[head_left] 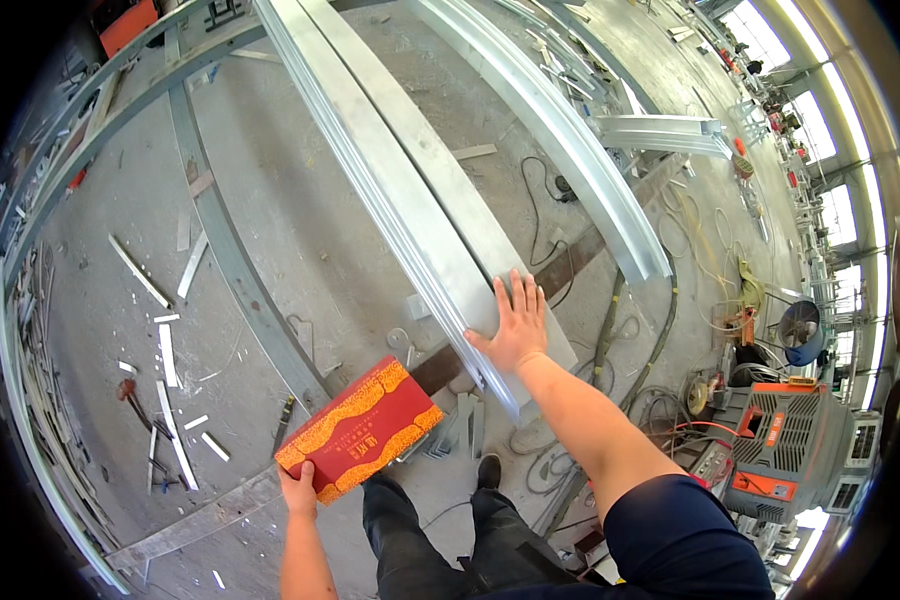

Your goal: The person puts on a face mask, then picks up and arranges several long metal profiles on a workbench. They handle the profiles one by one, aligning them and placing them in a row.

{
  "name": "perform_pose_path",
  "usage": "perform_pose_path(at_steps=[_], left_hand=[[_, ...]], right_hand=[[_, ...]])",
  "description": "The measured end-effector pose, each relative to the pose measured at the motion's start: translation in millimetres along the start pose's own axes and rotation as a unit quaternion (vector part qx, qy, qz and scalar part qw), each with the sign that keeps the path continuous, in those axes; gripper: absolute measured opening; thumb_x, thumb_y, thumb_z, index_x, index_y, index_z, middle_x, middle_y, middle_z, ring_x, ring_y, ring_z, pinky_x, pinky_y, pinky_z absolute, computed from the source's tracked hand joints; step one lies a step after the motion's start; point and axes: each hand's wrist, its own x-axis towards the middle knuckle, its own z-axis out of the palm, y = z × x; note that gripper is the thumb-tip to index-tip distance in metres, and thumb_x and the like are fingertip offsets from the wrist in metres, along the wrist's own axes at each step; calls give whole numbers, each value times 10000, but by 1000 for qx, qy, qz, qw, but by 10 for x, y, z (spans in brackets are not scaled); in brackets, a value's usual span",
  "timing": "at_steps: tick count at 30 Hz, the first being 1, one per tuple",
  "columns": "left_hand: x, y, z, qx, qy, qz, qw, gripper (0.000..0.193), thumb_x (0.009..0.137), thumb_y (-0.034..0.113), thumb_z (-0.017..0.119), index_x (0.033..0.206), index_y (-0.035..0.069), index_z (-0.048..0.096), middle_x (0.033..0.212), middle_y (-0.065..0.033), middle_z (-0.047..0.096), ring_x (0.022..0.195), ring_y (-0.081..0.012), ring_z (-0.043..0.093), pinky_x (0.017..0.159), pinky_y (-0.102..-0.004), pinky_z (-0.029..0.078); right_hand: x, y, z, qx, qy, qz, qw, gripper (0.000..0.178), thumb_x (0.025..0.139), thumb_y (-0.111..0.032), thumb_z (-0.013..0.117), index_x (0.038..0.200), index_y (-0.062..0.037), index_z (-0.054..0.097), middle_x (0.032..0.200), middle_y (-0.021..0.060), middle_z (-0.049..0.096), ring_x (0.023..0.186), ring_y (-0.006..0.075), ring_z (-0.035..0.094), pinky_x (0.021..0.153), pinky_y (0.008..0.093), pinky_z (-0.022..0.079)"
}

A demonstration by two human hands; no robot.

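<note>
My left hand (299,490) grips the near left edge of a red cardboard box (355,432) with orange-gold patterned bands. Its thumb lies on top and the other fingers are hidden beneath. My right hand (515,325) rests with spread fingers on the near end of a long silver metal profile (410,170). A dark groove runs along this profile, and ribbed edges line its left side. The box is to the left of the profile's near end, apart from my right hand.
Another silver channel (570,150) lies right of the profile. A steel frame bar (225,235) crosses at left, with offcuts (169,355) scattered on the floor. Cables and hoses (650,370) coil at right beside an orange-and-grey machine (790,445). A red hammer-like tool (128,392) lies far left.
</note>
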Motion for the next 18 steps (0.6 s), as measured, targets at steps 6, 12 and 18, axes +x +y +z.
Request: perform_pose_path(at_steps=[6, 12, 18], left_hand=[[-75, 380, 126, 314, 109, 60, 941, 860, 794, 181, 807, 1473, -29, 322, 1438, -239, 420, 1343, -368, 406, 1140, -455, 318], [-253, 1337, 1930, 314, 66, 322, 891, 858, 824, 310, 774, 1478, -22, 329, 1473, -295, 355, 1407, -425, 296, 1176, -506, 230], [35, 2110, 4166, 313, 95, 256, 910, 985, 856, 569, 676, 1535, 13, 230, 1518, -322, 284, 1404, -461, 306, 1168, -515, 242]], right_hand=[[-3, 31, -125, 19, -36, 5, 999, 1024, 826, -675, 590, 1585, -110, 197, 1653, 158, 62, 1528, 354, -21, 1233, 493, -10], [37, 151, -55, 75, -2, -36, 996, 967, 876, -689, 505, 1576, -83, 225, 1641, 213, 80, 1514, 416, 11, 1214, 549, -8], [126, 466, 137, 187, 6, -113, 976, 799, 952, -511, 515, 1571, -91, 235, 1621, 202, 169, 1492, 436, 114, 1207, 566, 59]])
